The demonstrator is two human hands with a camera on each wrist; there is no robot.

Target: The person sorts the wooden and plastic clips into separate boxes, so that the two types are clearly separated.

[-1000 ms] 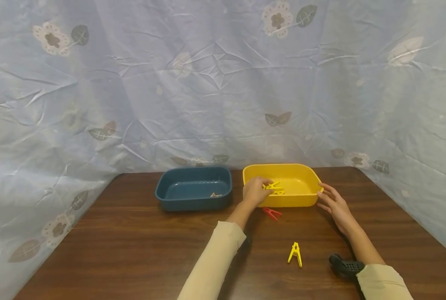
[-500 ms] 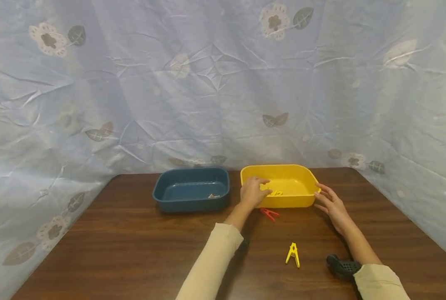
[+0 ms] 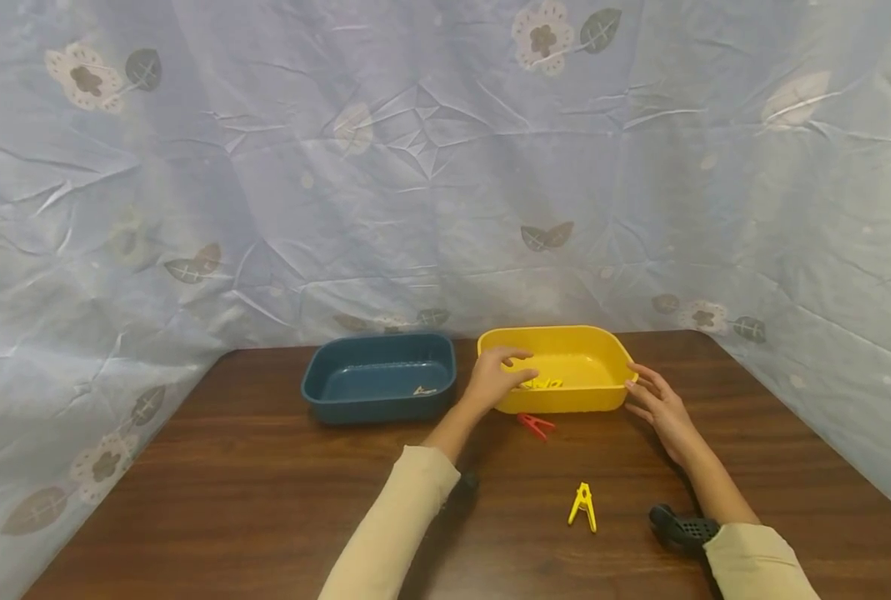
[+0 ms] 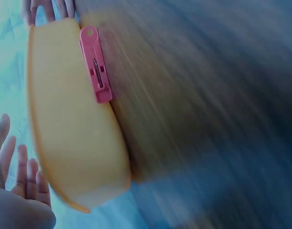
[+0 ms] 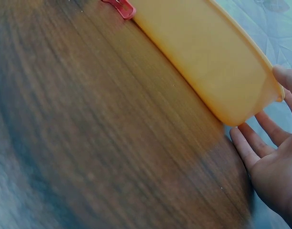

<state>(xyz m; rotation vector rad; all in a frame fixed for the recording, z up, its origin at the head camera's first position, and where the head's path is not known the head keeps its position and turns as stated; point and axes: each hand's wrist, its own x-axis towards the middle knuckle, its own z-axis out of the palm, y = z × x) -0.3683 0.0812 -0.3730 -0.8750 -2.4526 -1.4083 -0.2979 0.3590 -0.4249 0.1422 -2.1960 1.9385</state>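
Observation:
My left hand (image 3: pixel 493 379) hovers over the left front of the yellow bin (image 3: pixel 568 402), fingers spread, with nothing between them. Below its fingertips, several yellow clothespins (image 3: pixel 546 384) lie on the bin's floor, partly hidden by the front wall. At the bin's right end my right hand (image 3: pixel 668 414) rests its fairly straight fingers against the outer wall. Its thumb (image 5: pixel 286 78) is at the rim. A red clothespin (image 3: pixel 537 426) lies close to the bin's front; the left wrist view shows it as pink (image 4: pixel 96 67). Nearer the person is a yellow clothespin (image 3: pixel 583 507).
A dark blue bin (image 3: pixel 381 411) stands left of the yellow one, with a small pale clothespin (image 3: pixel 424 391) inside. Both are near the back of the brown wooden table (image 3: pixel 250 500). A floral curtain (image 3: pixel 415 167) hangs behind. Dark straps (image 3: pixel 681 529) sit at the wrists.
The left hand let go of a yellow clothespin inside the yellow bin, spread its fingers and drew slightly left and up. The right hand stays at the bin's right end.

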